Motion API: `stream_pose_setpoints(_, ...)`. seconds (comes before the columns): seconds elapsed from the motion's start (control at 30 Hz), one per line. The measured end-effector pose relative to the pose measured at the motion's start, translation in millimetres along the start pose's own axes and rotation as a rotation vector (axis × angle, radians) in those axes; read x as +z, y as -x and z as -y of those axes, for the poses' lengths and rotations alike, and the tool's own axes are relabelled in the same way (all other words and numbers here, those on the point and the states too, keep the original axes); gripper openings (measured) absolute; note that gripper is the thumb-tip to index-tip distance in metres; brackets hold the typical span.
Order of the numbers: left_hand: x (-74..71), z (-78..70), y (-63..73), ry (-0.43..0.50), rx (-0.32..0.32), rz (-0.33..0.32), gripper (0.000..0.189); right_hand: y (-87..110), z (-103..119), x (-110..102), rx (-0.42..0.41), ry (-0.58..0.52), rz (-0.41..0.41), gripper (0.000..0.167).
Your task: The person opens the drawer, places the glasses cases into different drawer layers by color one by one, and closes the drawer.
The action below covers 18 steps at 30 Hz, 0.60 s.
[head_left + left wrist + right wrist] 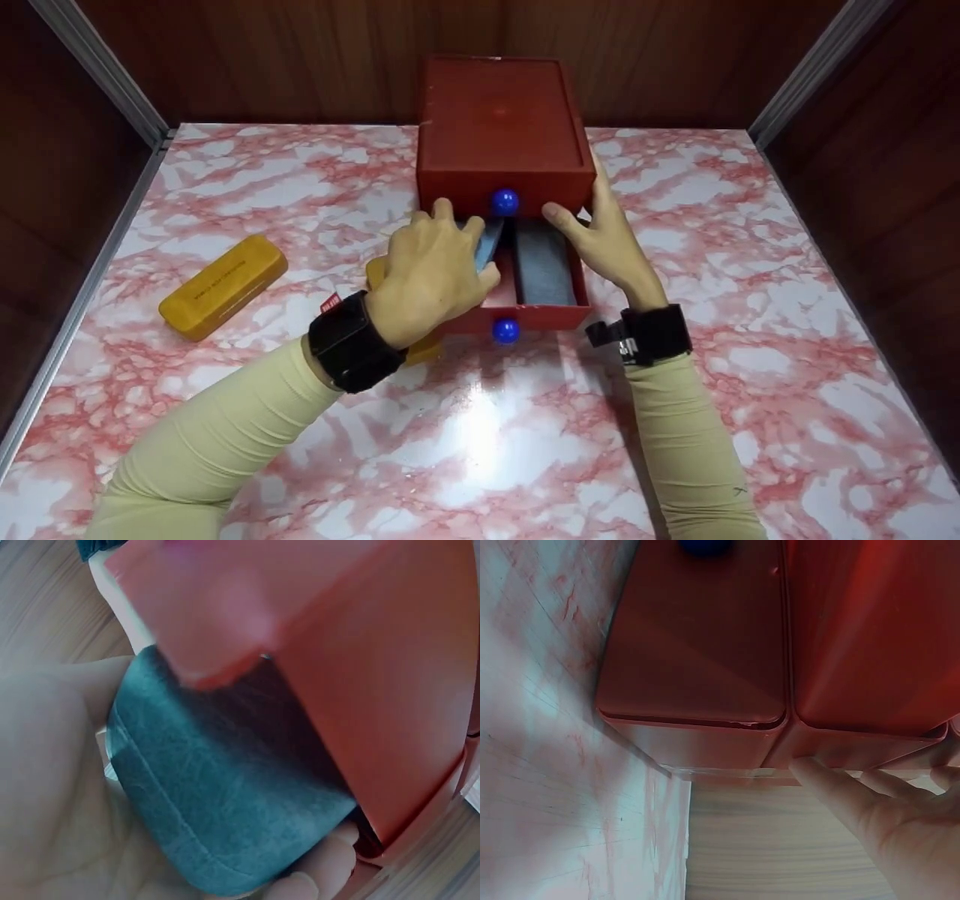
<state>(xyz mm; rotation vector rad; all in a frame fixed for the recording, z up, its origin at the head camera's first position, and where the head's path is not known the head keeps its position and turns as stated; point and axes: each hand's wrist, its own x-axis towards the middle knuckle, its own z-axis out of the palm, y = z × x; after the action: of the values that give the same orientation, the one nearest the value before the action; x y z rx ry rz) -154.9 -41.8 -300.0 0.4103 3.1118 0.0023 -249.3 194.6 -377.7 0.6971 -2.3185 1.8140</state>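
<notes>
A red drawer box (499, 112) with round blue knobs stands at the back, its lower drawer (540, 318) pulled out. My left hand (431, 262) reaches over the drawer's left side and grips a blue-green glasses case (225, 780), which tilts up at the drawer's left half. In the left wrist view, the palm and fingertips close around its rounded end. A grey-blue glasses case (545, 262) lies in the drawer's right half. My right hand (611, 240) holds the box at its right front corner, thumb at the front and fingers along the side.
A mustard-yellow glasses case (223, 287) lies slantwise on the marbled table at the left. Another yellow case (424, 351) lies beside the drawer, mostly hidden under my left hand. A brown wood-grain wall (300, 60) rises behind the box, with dark panels at both sides.
</notes>
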Motion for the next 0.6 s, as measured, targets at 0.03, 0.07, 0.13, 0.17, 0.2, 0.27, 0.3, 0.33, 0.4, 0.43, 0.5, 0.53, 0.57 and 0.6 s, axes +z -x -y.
stream_pose_setpoints(0.03, 1.0, -1.2, -0.8, -0.008, -0.005, 0.005, 0.057, 0.1, -0.5, 0.1, -0.004, 0.002, -0.002, 0.083)
stream_pose_setpoints(0.07, 1.9, -2.4, -1.3, -0.015, -0.009, 0.01, 0.058, 0.2, -0.9, 0.1, -0.006, 0.004, -0.002, 0.083)
stream_pose_setpoints(0.13, 3.3, -4.7, -1.9, -0.029, -0.013, 0.026, 0.059, 0.3, -1.6, 0.0, -0.009, 0.005, -0.004, 0.082)
stream_pose_setpoints(0.17, 4.2, -5.6, -2.3, -0.034, -0.014, 0.036, 0.06, 0.1, -1.8, 0.0, -0.007, 0.003, -0.004, 0.082)
stream_pose_setpoints(0.2, 4.9, -6.7, -2.4, -0.041, -0.015, 0.046, 0.06, 0.3, -1.6, 0.1, 0.0, 0.001, -0.006, 0.083)
stream_pose_setpoints(0.27, 6.1, -8.3, -2.7, -0.054, -0.018, 0.067, 0.062, 0.7, -1.3, 0.2, 0.018, -0.006, -0.005, 0.084)
stream_pose_setpoints(0.3, 6.8, -8.9, -3.0, -0.058, -0.02, 0.08, 0.063, 0.9, -0.9, 0.2, 0.022, -0.006, -0.006, 0.085)
stream_pose_setpoints(0.33, 7.3, -9.5, -3.4, -0.064, -0.021, 0.093, 0.064, 0.6, -0.7, 0.3, 0.02, -0.003, -0.007, 0.085)
stream_pose_setpoints(0.4, 7.9, -10.5, -4.3, -0.074, -0.025, 0.12, 0.066, 0.9, 0.4, 0.3, 0.018, 0.007, -0.006, 0.085)
stream_pose_setpoints(0.43, 8.0, -10.9, -4.6, -0.078, -0.028, 0.135, 0.067, 1.0, 0.5, 0.2, 0.017, 0.009, -0.006, 0.085)
stream_pose_setpoints(0.5, 8.0, -11.8, -5.1, -0.082, -0.034, 0.161, 0.07, 1.1, 0.8, 0.1, 0.021, 0.016, -0.007, 0.086)
stream_pose_setpoints(0.53, 7.7, -12.5, -5.3, -0.084, -0.038, 0.171, 0.071, 1.0, 0.7, 0.1, 0.025, 0.016, -0.007, 0.087)
stream_pose_setpoints(0.57, 7.5, -13.3, -5.5, -0.087, -0.042, 0.178, 0.072, 1.3, 0.8, 0.2, 0.032, 0.012, -0.007, 0.087)
stream_pose_setpoints(0.6, 7.2, -14.2, -5.7, -0.091, -0.044, 0.181, 0.072, 1.2, 0.7, 0.2, 0.04, 0.006, -0.007, 0.088)
